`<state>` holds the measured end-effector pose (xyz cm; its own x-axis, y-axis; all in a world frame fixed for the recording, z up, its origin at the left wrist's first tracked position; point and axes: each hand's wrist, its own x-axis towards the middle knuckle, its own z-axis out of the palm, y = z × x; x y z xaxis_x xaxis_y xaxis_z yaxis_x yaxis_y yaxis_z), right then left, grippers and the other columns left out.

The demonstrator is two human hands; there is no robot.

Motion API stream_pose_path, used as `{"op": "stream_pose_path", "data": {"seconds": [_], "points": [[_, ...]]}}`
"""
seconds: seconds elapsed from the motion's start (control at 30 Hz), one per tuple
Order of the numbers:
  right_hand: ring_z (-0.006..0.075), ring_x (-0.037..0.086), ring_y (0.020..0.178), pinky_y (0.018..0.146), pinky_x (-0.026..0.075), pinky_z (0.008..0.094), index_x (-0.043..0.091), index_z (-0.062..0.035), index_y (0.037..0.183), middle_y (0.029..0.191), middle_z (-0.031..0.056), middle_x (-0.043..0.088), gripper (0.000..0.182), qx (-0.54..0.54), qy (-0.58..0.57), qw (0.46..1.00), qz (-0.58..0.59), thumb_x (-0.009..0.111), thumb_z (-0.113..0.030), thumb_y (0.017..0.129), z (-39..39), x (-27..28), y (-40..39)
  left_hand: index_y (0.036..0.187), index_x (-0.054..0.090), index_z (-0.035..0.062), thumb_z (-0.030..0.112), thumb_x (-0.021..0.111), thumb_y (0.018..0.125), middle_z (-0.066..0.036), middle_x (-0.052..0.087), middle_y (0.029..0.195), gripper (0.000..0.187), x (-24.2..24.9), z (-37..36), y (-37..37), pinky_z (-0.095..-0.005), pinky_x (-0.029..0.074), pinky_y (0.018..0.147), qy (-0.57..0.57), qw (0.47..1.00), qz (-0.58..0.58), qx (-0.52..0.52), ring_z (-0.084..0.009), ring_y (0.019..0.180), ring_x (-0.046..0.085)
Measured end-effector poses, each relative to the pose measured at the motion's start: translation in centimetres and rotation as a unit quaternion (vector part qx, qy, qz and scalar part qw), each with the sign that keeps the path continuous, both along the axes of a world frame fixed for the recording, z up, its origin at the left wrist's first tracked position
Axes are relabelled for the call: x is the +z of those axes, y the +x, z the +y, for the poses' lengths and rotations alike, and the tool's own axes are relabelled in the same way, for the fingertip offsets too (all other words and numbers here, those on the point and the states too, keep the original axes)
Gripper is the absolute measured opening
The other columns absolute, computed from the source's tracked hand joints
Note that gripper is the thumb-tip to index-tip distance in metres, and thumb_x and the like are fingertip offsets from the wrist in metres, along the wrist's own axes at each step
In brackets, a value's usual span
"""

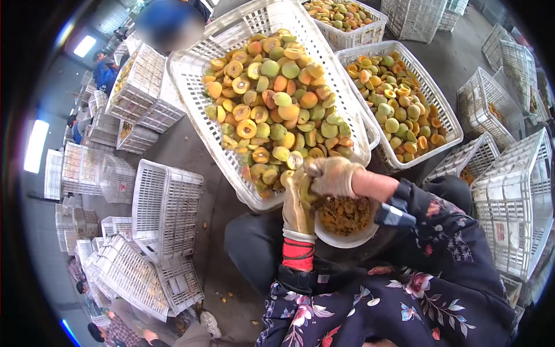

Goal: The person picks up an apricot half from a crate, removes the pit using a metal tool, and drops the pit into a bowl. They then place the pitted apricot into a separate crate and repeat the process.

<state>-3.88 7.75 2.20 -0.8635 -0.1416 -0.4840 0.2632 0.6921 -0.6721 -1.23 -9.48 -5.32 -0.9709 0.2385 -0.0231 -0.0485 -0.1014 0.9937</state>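
Observation:
My left hand (298, 205), in a dirty work glove with a red band at the wrist, is raised at the near edge of a large white crate (193, 87). My right hand (335, 176), gloved too, is curled closed right beside it. Whatever lies between the two hands is hidden by the fingers. Cut apricots (277, 110), yellow, orange and green, fill the crate; many are halves, some with a pit or hollow showing. Below my right hand a white bowl (342, 242) between my knees holds brownish-orange pieces (344, 217).
A second white crate (448, 124) of apricots stands to the right, another crate (370, 32) behind it. Stacked white crates (165, 208) line the left, more crates (514, 202) the right. Several people work at the left; one person (167, 26) is across from me.

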Motion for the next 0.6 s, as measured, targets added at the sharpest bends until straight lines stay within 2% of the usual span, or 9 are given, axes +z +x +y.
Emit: {"op": "stream_pose_path", "data": {"seconds": [0.03, 0.13, 0.17, 0.2, 0.3, 0.33, 0.37, 0.43, 0.6], "points": [[0.0325, 0.067, 0.083, 0.076, 0.052, 0.0397, 0.061, -0.0086, 0.102, 0.09, 0.0159, 0.068, 0.035, 0.047, -0.016, 0.999, 0.0, 0.068, -0.032, 0.078, -0.3, 1.1, 1.5, 0.142, 0.043, 0.0009, 0.016, 0.058, 0.097, -0.017, 0.06, 0.124, 0.05, -0.9, 0.0, 0.2, -0.0386, 0.054, 0.084, -0.232, 0.942, 0.243, -0.015, -0.0259, 0.103, 0.064], [0.037, 0.066, 0.085, 0.076, 0.052, 0.0436, 0.059, -0.0074, 0.103, 0.089, 0.0175, 0.068, 0.033, -0.066, -0.014, 0.991, 0.116, 0.067, -0.032, 0.082, -0.2, 0.2, 5.2, 0.14, 0.042, -0.0061, 0.005, 0.057, 0.093, -0.019, 0.06, 0.122, 0.05, -1.8, 0.7, 1.0, -0.0352, 0.053, 0.086, -0.247, 0.931, 0.27, -0.007, -0.0257, 0.103, 0.063], [0.037, 0.066, 0.085, 0.076, 0.052, 0.0436, 0.059, -0.0074, 0.103, 0.089, 0.0175, 0.068, 0.033, -0.064, -0.016, 0.991, 0.114, 0.067, -0.032, 0.082, 0.3, 0.2, 5.9, 0.138, 0.042, -0.0081, 0.009, 0.056, 0.096, -0.019, 0.059, 0.123, 0.048, -1.5, 0.8, 1.3, -0.0337, 0.053, 0.085, -0.266, 0.923, 0.278, 0.016, -0.0252, 0.103, 0.063], [0.0383, 0.066, 0.085, 0.076, 0.052, 0.0455, 0.058, -0.0076, 0.104, 0.09, 0.0178, 0.068, 0.033, -0.045, -0.002, 0.992, 0.122, 0.065, -0.033, 0.085, 0.8, 0.6, 6.6, 0.135, 0.041, -0.0039, 0.0, 0.07, 0.079, -0.017, 0.063, 0.113, 0.063, -2.0, 0.8, 0.3, -0.0333, 0.053, 0.084, -0.272, 0.932, 0.237, 0.016, -0.0284, 0.096, 0.065], [0.04, 0.066, 0.086, 0.076, 0.051, 0.0486, 0.057, -0.0084, 0.105, 0.088, 0.0189, 0.068, 0.033, 0.011, 0.038, 0.989, 0.14, 0.06, -0.038, 0.091, 1.4, -0.3, 8.3, 0.135, 0.041, -0.0046, 0.003, 0.066, 0.084, -0.016, 0.066, 0.107, 0.057, 3.4, 1.7, 0.7, -0.0332, 0.054, 0.083, -0.354, 0.888, 0.291, 0.045, -0.0257, 0.094, 0.066], [0.0401, 0.066, 0.083, 0.074, 0.051, 0.0483, 0.056, -0.0069, 0.102, 0.085, 0.0186, 0.067, 0.034, 0.031, 0.044, 0.991, 0.126, 0.062, -0.038, 0.089, 1.3, 0.1, 8.7, 0.132, 0.045, -0.0047, 0.009, 0.064, 0.09, -0.017, 0.068, 0.097, 0.048, 4.4, 2.0, 0.9, -0.033, 0.056, 0.077, -0.158, 0.973, 0.171, 0.001, -0.024, 0.084, 0.068], [0.0402, 0.065, 0.08, 0.072, 0.052, 0.0479, 0.054, -0.0054, 0.099, 0.082, 0.0183, 0.066, 0.036, 0.051, 0.049, 0.991, 0.111, 0.065, -0.038, 0.088, 1.3, 0.2, 9.0, 0.132, 0.045, -0.0047, 0.009, 0.064, 0.09, -0.017, 0.068, 0.097, 0.048, 5.0, 2.1, 0.9, -0.033, 0.056, 0.077, -0.161, 0.972, 0.171, 0.0, -0.024, 0.084, 0.068], [0.0393, 0.065, 0.078, 0.071, 0.052, 0.0472, 0.053, -0.0056, 0.098, 0.08, 0.0182, 0.065, 0.034, 0.05, 0.044, 0.99, 0.124, 0.063, -0.038, 0.09, 1.2, -0.2, 9.3, 0.116, 0.058, -0.0075, 0.042, 0.036, 0.106, -0.017, 0.068, 0.094, 0.055, 5.7, 2.2, 0.6, -0.0284, 0.054, 0.068, 0.064, 0.997, -0.041, -0.019, -0.0211, 0.075, 0.067], [0.0402, 0.067, 0.082, 0.075, 0.052, 0.0488, 0.057, -0.0079, 0.103, 0.084, 0.0189, 0.069, 0.035, 0.046, 0.038, 0.988, 0.144, 0.055, -0.041, 0.092, 1.5, -0.2, 9.9, 0.121, 0.058, -0.0049, 0.044, 0.033, 0.106, -0.017, 0.067, 0.082, 0.058, 5.2, 2.7, 0.6, -0.031, 0.055, 0.059, 0.059, 0.993, -0.098, 0.008, -0.0207, 0.065, 0.065]]}}
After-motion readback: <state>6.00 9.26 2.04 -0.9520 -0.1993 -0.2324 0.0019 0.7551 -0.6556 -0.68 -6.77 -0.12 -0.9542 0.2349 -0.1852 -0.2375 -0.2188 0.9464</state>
